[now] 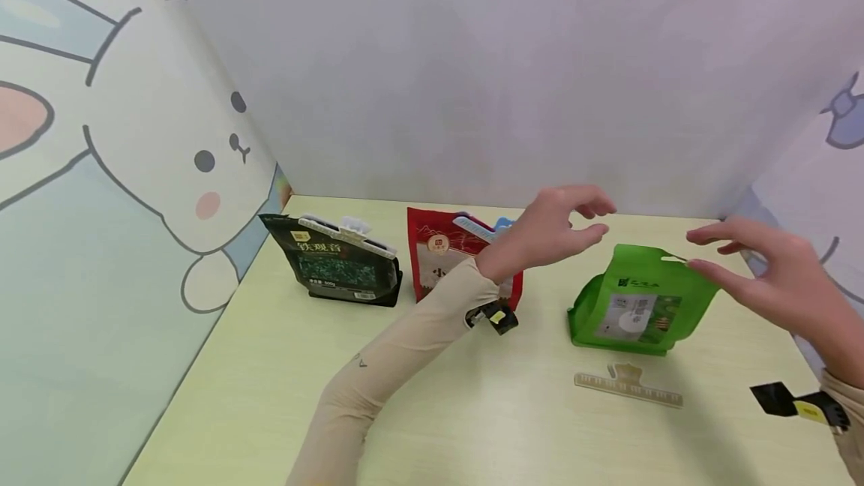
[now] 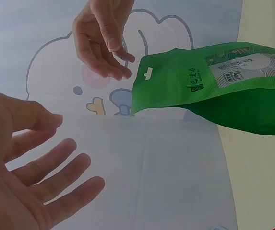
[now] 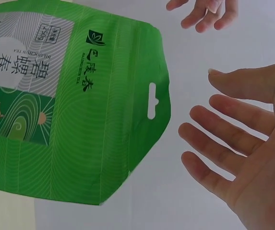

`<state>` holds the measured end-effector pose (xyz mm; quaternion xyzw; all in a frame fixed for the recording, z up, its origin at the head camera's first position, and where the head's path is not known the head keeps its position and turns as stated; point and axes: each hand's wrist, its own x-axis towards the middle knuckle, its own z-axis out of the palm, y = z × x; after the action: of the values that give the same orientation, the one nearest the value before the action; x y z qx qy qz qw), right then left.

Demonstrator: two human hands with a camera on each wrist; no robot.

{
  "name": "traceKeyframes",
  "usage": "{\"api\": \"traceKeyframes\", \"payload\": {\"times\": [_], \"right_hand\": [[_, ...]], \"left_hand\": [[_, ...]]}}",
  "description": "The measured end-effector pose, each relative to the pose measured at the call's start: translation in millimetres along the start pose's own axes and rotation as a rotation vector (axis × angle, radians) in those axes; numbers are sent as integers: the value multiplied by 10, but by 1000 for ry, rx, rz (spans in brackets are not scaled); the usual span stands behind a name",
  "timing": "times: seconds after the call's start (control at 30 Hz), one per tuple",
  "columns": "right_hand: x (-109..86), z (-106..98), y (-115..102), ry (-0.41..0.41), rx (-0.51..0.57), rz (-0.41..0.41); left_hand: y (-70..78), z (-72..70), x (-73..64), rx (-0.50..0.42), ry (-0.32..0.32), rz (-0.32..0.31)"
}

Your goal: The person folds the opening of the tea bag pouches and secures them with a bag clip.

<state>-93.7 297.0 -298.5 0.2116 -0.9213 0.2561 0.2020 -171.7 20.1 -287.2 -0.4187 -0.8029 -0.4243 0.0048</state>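
We have left hand (image 1: 550, 235), right hand (image 1: 776, 268) loosely spread, gripping nothing; green bag (image 1: 641, 302) stands between; clip (image 1: 628, 388) nearer us than hands; red bag (image 1: 439, 253) behind left forearm.

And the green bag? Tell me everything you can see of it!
The green bag looks like smooth plastic with fine curved lines. Its front has dark lettering, a grey-and-white panel and a pagoda picture; a hanging slot is near its top. It stands on the table, behind a loose clip. The left hand and right hand are near its top, not touching it. Whether it's sealed, I can't tell.
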Motion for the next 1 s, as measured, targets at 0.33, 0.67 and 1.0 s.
{"api": "traceKeyframes", "payload": {"times": [0.33,0.67,1.0], "right_hand": [[-104,-38,74,-16,-6,55],[-200,-25,183,-20,-13,42],[-299,16,306,-22,-23,78]], "left_hand": [[5,180,123,-14,-36,-6],[59,360,255,34,-101,-70],[78,511,390,29,-167,-125]]}}
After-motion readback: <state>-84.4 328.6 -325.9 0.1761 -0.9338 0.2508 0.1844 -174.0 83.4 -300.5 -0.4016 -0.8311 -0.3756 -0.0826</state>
